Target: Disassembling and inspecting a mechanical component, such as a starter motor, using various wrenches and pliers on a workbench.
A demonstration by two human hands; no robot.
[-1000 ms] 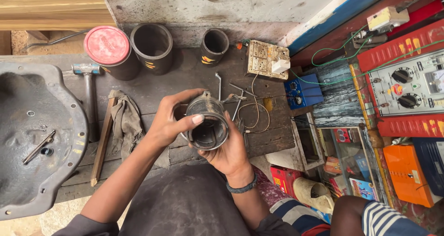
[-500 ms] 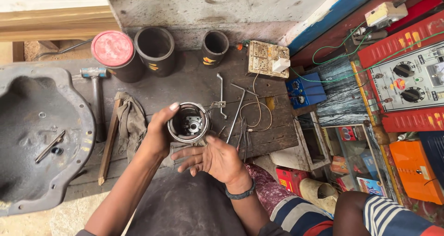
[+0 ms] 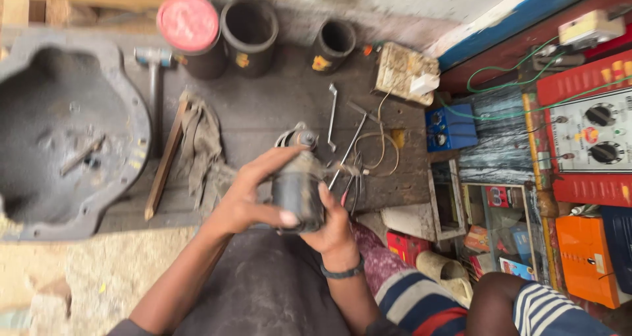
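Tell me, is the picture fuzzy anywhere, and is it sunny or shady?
Head view: a bit smeared all over, most on the left hand, right hand and the dark metal cylinder they hold; the grey metal housing is soft too. Light is even daylight, no hard shadows, no glare; the edges bend slightly outward.
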